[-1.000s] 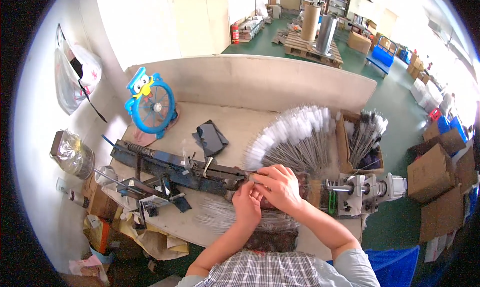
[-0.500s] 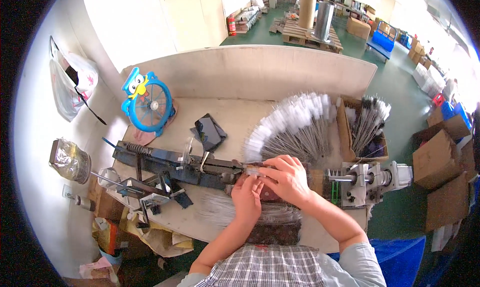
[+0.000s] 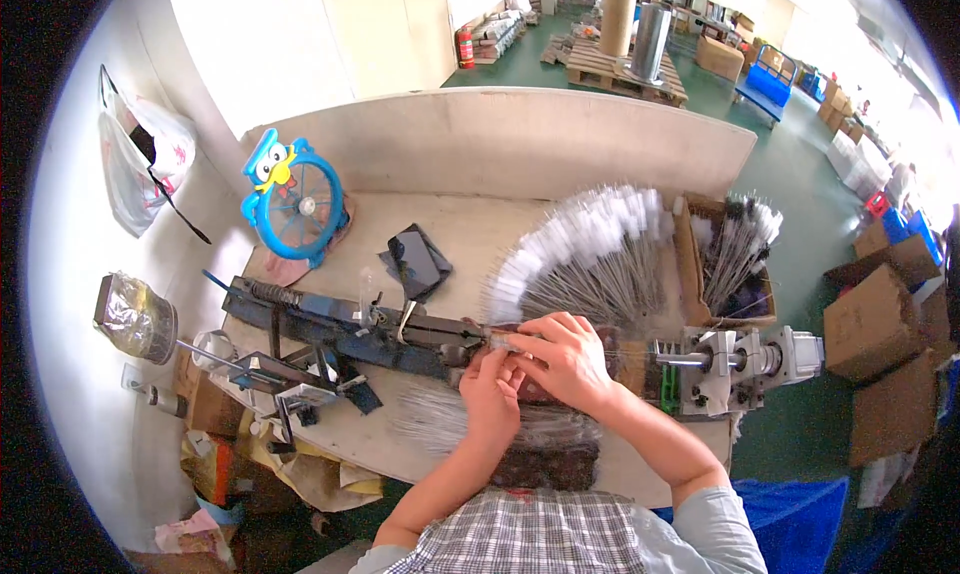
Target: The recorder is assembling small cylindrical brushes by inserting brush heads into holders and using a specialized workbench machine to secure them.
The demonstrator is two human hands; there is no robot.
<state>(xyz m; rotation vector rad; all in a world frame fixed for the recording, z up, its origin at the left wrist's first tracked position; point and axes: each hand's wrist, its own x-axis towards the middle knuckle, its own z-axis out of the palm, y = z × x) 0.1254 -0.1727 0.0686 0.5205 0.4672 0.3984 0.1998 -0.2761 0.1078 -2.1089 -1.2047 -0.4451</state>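
My left hand (image 3: 491, 392) and my right hand (image 3: 567, 359) meet at the jaw end of a long dark metal clamp (image 3: 445, 331). Both have fingertips pinched together on a small pale tuft of bristles (image 3: 497, 341), mostly covered by the fingers. Thin wires (image 3: 630, 352) run from beside my right hand to the spindle of a motor unit (image 3: 705, 359) on the right. Loose whitish bristles (image 3: 435, 414) lie in a spread bundle under my left wrist. Beyond my hands, many finished wire brushes (image 3: 590, 249) with white heads are fanned out on the table.
A cardboard box (image 3: 690, 254) of more brushes stands at the table's right. A dark phone (image 3: 418, 262) and a blue toy-shaped fan (image 3: 300, 209) sit at the back left. A low board (image 3: 500, 144) closes the far edge. A crank mechanism (image 3: 285, 379) juts out at left.
My hands have shifted slightly left toward the clamp's jaw, still pinching. Less of the pale tuft shows between the fingers. The view has tilted slightly.
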